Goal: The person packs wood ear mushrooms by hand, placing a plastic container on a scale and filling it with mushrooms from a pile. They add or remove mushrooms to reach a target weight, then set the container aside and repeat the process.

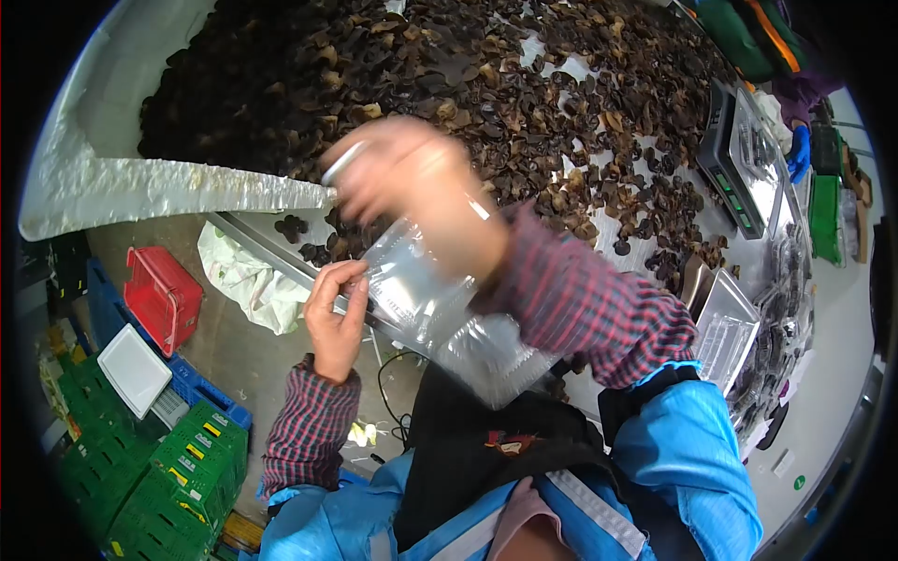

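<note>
My left hand point(337, 313) pinches the upper left edge of a clear plastic bag point(407, 285), at the near edge of the metal table. The bag hangs down toward my chest, with more clear plastic point(496, 360) at its lower end. My right hand point(412, 182) is smeared by motion above the bag, in front of a large heap of dark brown, leaf-like pieces point(374, 75). A pale, narrow object point(344, 162) shows at its blurred fingers; whether it is held cannot be made out.
Left, a whitish panel point(187, 187) juts out above a red crate point(164, 297), a white tray point(135, 370) and green crates point(192, 467). Right, a scale point(730, 164), clear trays point(728, 327) and a person's blue-gloved hand point(799, 154).
</note>
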Tool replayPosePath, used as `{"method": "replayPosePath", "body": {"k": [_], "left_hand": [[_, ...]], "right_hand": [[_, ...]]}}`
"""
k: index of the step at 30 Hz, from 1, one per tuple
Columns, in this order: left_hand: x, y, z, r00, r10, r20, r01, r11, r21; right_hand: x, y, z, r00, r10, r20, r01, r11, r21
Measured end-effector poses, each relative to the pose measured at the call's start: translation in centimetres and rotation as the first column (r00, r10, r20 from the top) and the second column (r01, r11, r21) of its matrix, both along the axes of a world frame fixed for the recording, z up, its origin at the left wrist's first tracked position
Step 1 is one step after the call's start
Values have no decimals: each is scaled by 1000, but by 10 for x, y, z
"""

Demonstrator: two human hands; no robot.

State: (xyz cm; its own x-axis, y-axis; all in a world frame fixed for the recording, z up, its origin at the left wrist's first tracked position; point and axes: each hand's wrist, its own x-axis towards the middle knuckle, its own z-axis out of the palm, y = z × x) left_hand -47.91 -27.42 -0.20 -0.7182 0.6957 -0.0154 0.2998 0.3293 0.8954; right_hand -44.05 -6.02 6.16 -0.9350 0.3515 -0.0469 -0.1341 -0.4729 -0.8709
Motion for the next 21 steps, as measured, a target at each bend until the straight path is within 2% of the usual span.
{"method": "replayPosePath", "body": {"k": [1,2,3,4,6,8,9,10,11,12,13,14,15,16,18,19,21], "left_hand": [[7,-5,-20,999,29,35,-30,999,30],[11,-10,-37,996,59,70,-63,996,62],[22,9,-7,968,-17,251,-52,963,264],[20,10,-2,968,-14,249,-54,963,262],[6,20,-3,987,-94,-130,109,987,115],[-11,36,-6,861,-219,-460,205,976,-80],[-16,59,21,943,-181,-279,165,983,-77],[-25,68,19,920,-166,-355,130,984,-123],[-35,76,11,885,-163,-437,101,982,-161],[-43,84,-2,882,-168,-439,61,967,-247],[-53,92,-19,906,-190,-378,69,948,-311],[-61,102,-32,925,-216,-313,90,923,-373],[-63,115,-32,924,-225,-310,101,924,-370],[-62,129,-30,942,-226,-249,99,894,-437],[-63,151,-29,954,-237,-184,112,851,-513],[-65,161,-30,955,-272,-115,175,836,-519],[-65,182,-26,932,-361,-8,302,792,-530]], "right_hand": [[-7,-30,5,947,302,-107,-301,953,26],[-4,-68,13,927,337,-162,-284,916,285],[4,-84,24,928,354,-115,-242,808,538],[5,-83,22,927,356,-117,-243,808,537],[9,-63,5,948,251,-195,7,598,802],[30,-5,-16,964,146,-224,117,523,845],[55,23,-7,999,-34,22,0,547,837],[77,48,-18,968,-192,162,-12,608,793],[105,70,-31,918,-341,204,-54,402,914],[132,88,-41,780,-444,440,-297,356,886],[164,99,-69,729,-486,482,-340,355,871],[186,100,-95,614,-499,612,-449,417,790],[195,91,-114,665,-484,569,-420,388,820],[190,79,-119,712,-466,525,-387,363,848],[160,73,-123,687,-448,572,-378,452,808],[137,74,-114,662,-416,623,-361,552,752],[102,82,-135,790,-389,473,-215,547,809]]}}
